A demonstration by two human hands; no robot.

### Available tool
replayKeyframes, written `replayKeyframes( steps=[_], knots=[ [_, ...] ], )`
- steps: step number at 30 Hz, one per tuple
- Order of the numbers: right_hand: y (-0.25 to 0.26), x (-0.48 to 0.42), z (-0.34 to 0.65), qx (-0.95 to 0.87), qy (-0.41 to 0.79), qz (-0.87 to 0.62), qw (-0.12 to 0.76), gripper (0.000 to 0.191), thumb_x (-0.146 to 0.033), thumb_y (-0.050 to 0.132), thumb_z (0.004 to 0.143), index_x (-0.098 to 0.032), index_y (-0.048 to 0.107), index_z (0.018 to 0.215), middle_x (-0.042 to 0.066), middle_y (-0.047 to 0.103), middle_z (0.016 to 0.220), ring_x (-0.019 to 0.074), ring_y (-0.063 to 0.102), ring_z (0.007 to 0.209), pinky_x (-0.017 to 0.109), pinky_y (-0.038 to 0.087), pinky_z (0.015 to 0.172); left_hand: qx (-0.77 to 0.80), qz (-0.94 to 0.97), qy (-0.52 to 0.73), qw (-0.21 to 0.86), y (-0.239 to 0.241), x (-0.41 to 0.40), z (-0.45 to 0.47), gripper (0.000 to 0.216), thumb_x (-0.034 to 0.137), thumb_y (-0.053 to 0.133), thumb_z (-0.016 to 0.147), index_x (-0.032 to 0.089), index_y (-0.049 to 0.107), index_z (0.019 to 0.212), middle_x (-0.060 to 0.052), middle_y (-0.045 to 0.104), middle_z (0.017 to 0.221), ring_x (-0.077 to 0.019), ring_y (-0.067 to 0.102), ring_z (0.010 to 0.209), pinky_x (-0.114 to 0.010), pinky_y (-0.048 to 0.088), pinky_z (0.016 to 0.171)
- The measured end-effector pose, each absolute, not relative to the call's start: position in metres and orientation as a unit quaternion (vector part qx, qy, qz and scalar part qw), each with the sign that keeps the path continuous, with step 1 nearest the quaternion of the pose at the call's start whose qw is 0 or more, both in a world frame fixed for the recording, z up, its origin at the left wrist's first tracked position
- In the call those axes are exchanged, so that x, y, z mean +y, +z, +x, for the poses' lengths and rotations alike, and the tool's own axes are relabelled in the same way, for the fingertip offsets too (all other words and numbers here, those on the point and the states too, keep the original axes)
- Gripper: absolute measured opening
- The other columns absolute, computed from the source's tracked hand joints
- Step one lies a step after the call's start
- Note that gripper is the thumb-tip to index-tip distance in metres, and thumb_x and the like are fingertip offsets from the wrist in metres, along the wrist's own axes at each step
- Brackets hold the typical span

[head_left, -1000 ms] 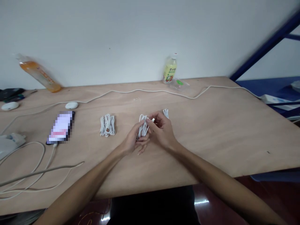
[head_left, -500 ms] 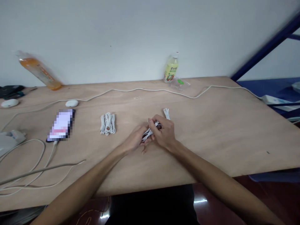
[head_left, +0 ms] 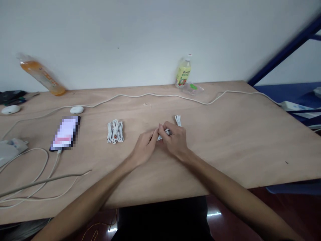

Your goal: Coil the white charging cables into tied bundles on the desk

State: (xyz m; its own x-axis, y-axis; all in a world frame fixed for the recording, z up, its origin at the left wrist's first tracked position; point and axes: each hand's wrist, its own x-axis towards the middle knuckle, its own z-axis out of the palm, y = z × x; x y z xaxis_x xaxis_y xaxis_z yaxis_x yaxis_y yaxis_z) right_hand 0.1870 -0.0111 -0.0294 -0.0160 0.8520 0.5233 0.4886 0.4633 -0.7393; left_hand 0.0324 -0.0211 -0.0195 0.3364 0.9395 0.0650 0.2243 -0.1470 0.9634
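Note:
My left hand (head_left: 144, 147) and my right hand (head_left: 175, 140) meet at the middle of the wooden table (head_left: 225, 140), both closed on a coiled white cable (head_left: 163, 133) that shows only as a few strands between the fingers. A loop of that cable (head_left: 178, 119) sticks out beyond my right hand. A second coiled white cable bundle (head_left: 115, 131) lies flat on the table to the left of my left hand, apart from it.
A phone (head_left: 65, 133) lies at the left with a charging cable (head_left: 37, 177) looping toward the front edge. A long white cord (head_left: 150, 96) crosses the back. Two drink bottles (head_left: 183, 73) (head_left: 41, 75) stand by the wall. A blue frame (head_left: 283, 50) rises at right.
The cable bundle stood upright and spread between my hands; both hands have since lowered it toward the table and closed over it, so most of it is now hidden.

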Motion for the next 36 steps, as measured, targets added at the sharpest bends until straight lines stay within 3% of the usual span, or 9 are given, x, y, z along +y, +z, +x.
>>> replayKeyframes(
  steps=[3,8,13,17,22,24,27,31,36],
  knots=[
    [-0.028,-0.012,0.186,-0.649,0.221,-0.519,0.51,0.041,-0.037,0.057,0.1,-0.026,0.043,0.063,-0.005,0.048,0.054,0.0146,0.042,0.052,0.031,0.035,0.059,0.426,0.713,0.393,0.395,-0.018,-0.023,0.034,0.041,0.047,0.046,0.11,0.022,0.071,0.089,-0.005,0.072,0.082,-0.0244,0.067,0.08,-0.033,0.052,0.081],
    [-0.032,-0.012,0.186,-0.662,0.211,-0.523,0.493,0.041,-0.036,0.056,0.103,-0.025,0.045,0.066,-0.003,0.051,0.06,0.0155,0.046,0.058,0.03,0.037,0.062,0.419,0.732,0.375,0.385,-0.022,-0.022,0.033,0.038,0.046,0.045,0.109,0.024,0.065,0.086,-0.004,0.065,0.076,-0.0238,0.06,0.071,-0.034,0.049,0.074],
    [-0.034,-0.007,0.192,-0.749,0.089,-0.451,0.478,0.031,-0.029,0.054,0.105,-0.025,0.061,0.075,0.006,0.066,0.083,0.0216,0.06,0.08,0.034,0.046,0.076,0.411,0.608,0.342,0.587,-0.022,-0.017,0.032,0.058,0.077,0.051,0.099,0.027,0.044,0.071,0.007,0.034,0.059,-0.0135,0.031,0.051,-0.026,0.03,0.049],
    [-0.035,-0.003,0.196,-0.783,0.064,-0.437,0.439,0.04,-0.03,0.056,0.104,-0.025,0.055,0.065,0.003,0.057,0.065,0.0191,0.052,0.065,0.034,0.04,0.066,0.399,0.532,0.282,0.692,-0.02,-0.016,0.031,0.063,0.084,0.054,0.094,0.027,0.04,0.07,0.009,0.028,0.06,-0.0099,0.021,0.049,-0.024,0.023,0.046],
    [-0.033,-0.006,0.194,-0.742,0.152,-0.461,0.462,0.047,-0.038,0.05,0.106,-0.025,0.048,0.061,0.001,0.053,0.058,0.0169,0.046,0.057,0.034,0.035,0.062,0.406,0.719,0.396,0.401,-0.023,-0.019,0.029,0.043,0.057,0.046,0.108,0.023,0.063,0.086,-0.004,0.06,0.079,-0.0221,0.057,0.074,-0.033,0.051,0.072],
    [-0.031,-0.008,0.192,-0.702,0.212,-0.484,0.477,0.051,-0.044,0.049,0.107,-0.024,0.048,0.06,0.0,0.05,0.056,0.0159,0.043,0.055,0.033,0.033,0.06,0.402,0.772,0.392,0.299,-0.025,-0.02,0.028,0.034,0.046,0.044,0.11,0.024,0.065,0.095,-0.006,0.063,0.089,-0.0243,0.061,0.084,-0.035,0.053,0.082],
    [-0.028,-0.01,0.191,-0.645,0.319,-0.498,0.483,0.057,-0.054,0.05,0.107,-0.023,0.052,0.059,-0.001,0.048,0.056,0.0154,0.043,0.056,0.032,0.032,0.058,0.426,0.811,0.34,0.211,-0.028,-0.019,0.027,0.032,0.042,0.043,0.111,0.023,0.065,0.098,-0.006,0.06,0.095,-0.0231,0.06,0.085,-0.032,0.051,0.077],
    [-0.029,-0.009,0.189,-0.623,0.392,-0.483,0.474,0.058,-0.057,0.049,0.106,-0.023,0.052,0.06,-0.001,0.049,0.057,0.016,0.045,0.056,0.031,0.034,0.058,0.438,0.823,0.311,0.184,-0.028,-0.014,0.025,0.029,0.041,0.049,0.111,0.024,0.061,0.09,-0.004,0.055,0.093,-0.0235,0.059,0.089,-0.031,0.049,0.077],
    [-0.03,-0.008,0.194,-0.709,0.223,-0.467,0.48,0.047,-0.042,0.05,0.109,-0.024,0.05,0.066,0.001,0.054,0.066,0.0172,0.049,0.064,0.032,0.038,0.065,0.438,0.776,0.352,0.287,-0.024,-0.013,0.024,0.03,0.037,0.044,0.111,0.025,0.056,0.086,-0.003,0.06,0.087,-0.0237,0.06,0.086,-0.036,0.052,0.087]
  ],
)
